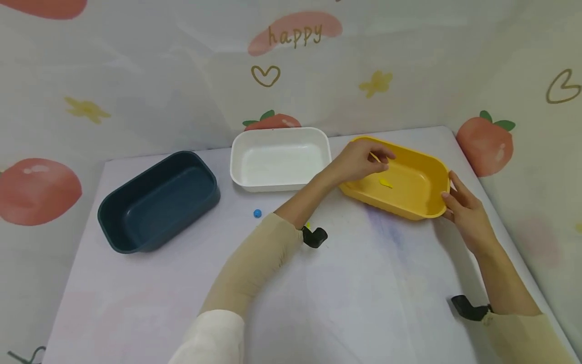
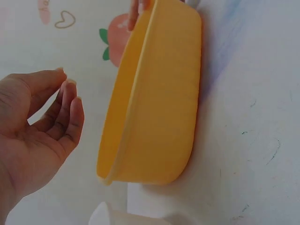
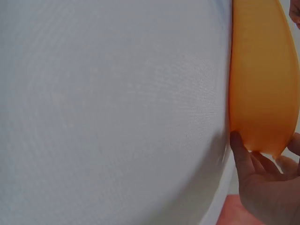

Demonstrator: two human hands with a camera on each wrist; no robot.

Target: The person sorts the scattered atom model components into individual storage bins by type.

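Observation:
My left hand (image 1: 361, 161) is above the near-left part of a yellow plastic basin (image 1: 423, 177). Its fingers are loosely bent, and nothing shows between thumb and fingertips in the left wrist view. Below that hand, a small bright yellow piece (image 1: 385, 183) lies on the basin floor. At the basin's right end my right hand (image 1: 466, 217) grips the wall, thumb at the rim and fingers spread along the outside, as the right wrist view (image 3: 269, 187) shows too.
A white basin (image 1: 279, 188) stands at the back middle, and a dark blue basin (image 1: 159, 202) sits angled at left. Between them and the left forearm lies a small round blue piece (image 1: 257, 213). A tiny yellow piece (image 1: 308, 224) peeks out beside the left wrist strap.

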